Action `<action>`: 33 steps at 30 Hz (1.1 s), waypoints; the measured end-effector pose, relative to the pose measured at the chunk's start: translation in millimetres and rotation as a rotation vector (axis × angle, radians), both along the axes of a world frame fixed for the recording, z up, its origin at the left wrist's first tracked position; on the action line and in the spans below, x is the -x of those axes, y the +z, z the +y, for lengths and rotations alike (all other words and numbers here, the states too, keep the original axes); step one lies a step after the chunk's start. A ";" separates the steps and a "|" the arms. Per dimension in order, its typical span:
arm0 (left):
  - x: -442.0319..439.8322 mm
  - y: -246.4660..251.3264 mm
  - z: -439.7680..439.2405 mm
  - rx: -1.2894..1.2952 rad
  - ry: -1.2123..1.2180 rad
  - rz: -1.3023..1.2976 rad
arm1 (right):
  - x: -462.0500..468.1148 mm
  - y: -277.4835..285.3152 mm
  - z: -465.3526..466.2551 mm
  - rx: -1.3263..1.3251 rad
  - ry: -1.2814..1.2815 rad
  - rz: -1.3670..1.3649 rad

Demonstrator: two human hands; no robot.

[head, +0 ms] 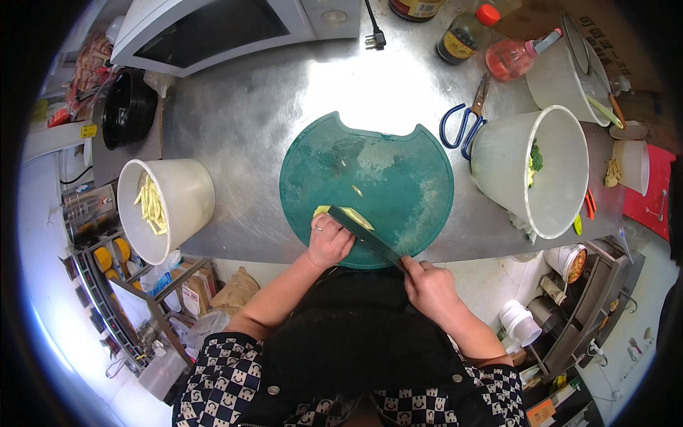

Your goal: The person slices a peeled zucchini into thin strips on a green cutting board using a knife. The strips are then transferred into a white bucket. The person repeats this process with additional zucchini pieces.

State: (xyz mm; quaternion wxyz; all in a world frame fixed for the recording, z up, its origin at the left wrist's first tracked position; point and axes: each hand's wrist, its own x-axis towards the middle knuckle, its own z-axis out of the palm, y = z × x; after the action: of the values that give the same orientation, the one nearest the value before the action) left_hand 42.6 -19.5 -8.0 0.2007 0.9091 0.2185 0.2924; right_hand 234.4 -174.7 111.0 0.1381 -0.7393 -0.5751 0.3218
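Note:
On a round green cutting board [384,165] lies a pale yellow-green vegetable piece [358,217], near the board's front edge. My left hand [329,241] presses on its left part with curled fingers, which partly hide it. In my right hand [431,283] is the handle end of a kitchen knife [368,236]. Its dark blade runs diagonally up to the left, over the vegetable and against my left fingers. A small scrap [357,190] rests farther back on the board. At the left stands a white plastic bucket [192,195] holding pale cut vegetable strips [151,205].
Right of the board, blue-handled scissors [463,128] lie beside a white bucket [501,155] with broccoli [536,156] inside. Behind them stand a sauce bottle [463,40] and a red-liquid bottle [510,58]. A microwave [224,32] and a plug [376,40] occupy the back; a black pot [128,109] sits left.

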 end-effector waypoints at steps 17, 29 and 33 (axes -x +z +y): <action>2.6 -2.3 1.5 0.041 -0.037 -0.058 | 27.0 -44.5 56.2 0.056 0.025 0.034; 1.8 1.6 2.7 0.029 0.004 -0.095 | 20.4 -38.3 52.7 -0.102 -0.065 0.125; 0.8 1.2 3.6 0.018 -0.005 -0.096 | 9.8 -7.2 28.6 -0.008 -0.023 0.092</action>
State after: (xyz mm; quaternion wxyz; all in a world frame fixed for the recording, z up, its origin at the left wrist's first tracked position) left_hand 41.8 -15.9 -6.7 0.2199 0.8926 0.2091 0.3334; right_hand 224.5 -146.1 103.8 0.1711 -0.7297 -0.5609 0.3516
